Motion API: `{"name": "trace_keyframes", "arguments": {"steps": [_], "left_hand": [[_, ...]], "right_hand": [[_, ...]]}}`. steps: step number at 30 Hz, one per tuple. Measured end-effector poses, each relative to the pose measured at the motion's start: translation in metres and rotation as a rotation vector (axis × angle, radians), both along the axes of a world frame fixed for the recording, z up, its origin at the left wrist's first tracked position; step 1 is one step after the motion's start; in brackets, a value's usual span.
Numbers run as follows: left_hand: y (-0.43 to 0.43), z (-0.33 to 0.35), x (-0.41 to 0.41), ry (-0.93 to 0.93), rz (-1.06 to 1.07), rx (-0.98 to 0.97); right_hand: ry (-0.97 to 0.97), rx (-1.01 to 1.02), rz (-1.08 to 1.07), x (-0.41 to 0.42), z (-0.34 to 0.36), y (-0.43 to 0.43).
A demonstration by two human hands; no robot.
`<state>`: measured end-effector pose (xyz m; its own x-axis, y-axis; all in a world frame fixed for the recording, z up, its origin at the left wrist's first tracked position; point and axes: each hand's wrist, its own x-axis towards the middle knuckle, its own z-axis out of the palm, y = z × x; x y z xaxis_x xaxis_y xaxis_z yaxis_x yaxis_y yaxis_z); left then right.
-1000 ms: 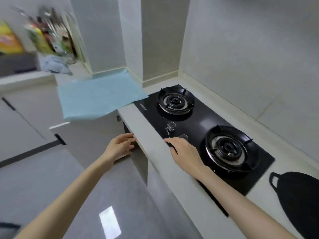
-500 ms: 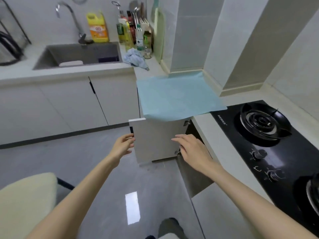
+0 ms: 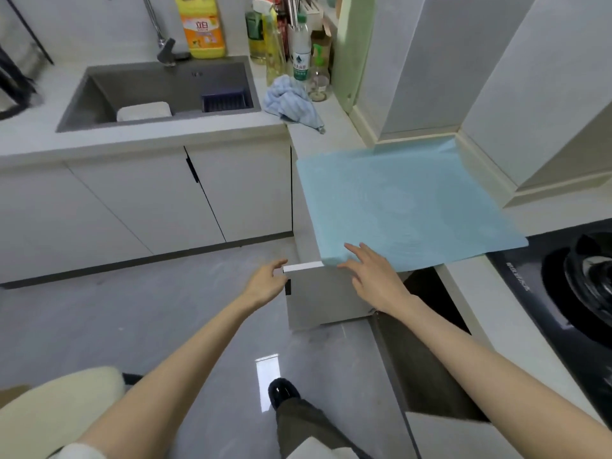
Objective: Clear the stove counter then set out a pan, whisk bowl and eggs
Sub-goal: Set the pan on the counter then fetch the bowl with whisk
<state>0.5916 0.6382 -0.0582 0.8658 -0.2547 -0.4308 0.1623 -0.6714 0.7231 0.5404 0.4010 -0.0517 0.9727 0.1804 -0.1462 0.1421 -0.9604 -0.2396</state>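
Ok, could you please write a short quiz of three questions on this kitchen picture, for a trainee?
1. True or false: the door below the mat is shut.
2. Which hand is on the door's free edge? A. left B. right C. neither
3. Which appliance is on the counter right of the mat?

Key
1. False: it stands open.
2. A: the left hand. The right hand is open at the mat's corner.
3. The stove.
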Motion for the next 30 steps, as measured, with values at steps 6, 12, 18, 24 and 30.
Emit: {"name": "trace_keyframes", "arguments": {"steps": [6, 12, 18, 24, 30], "left_hand": [[-0.015, -0.052, 0.046, 0.010, -0.255, 0.189], [-0.022, -0.080, 0.064, 0.061, -0.375, 0.278], [-0.017, -0.086, 0.043, 0.047, -0.332, 0.202], [-0.015, -0.084, 0.002, 0.157, -0.390, 0.123], [-0.026, -0.078, -0.048, 0.253, -0.452, 0.003]], "right_hand": [[0.228, -0.144, 0.015, 0.045, -0.036, -0.005], [0.177, -0.145, 0.051, 0.059, -0.045, -0.010], [0.205, -0.171, 0.024, 0.058, -0.046, -0.009], [0.205, -0.194, -0.059, 0.045, -0.039, 0.004], [0.062, -0.117, -0.234, -0.019, -0.015, 0.012]]}}
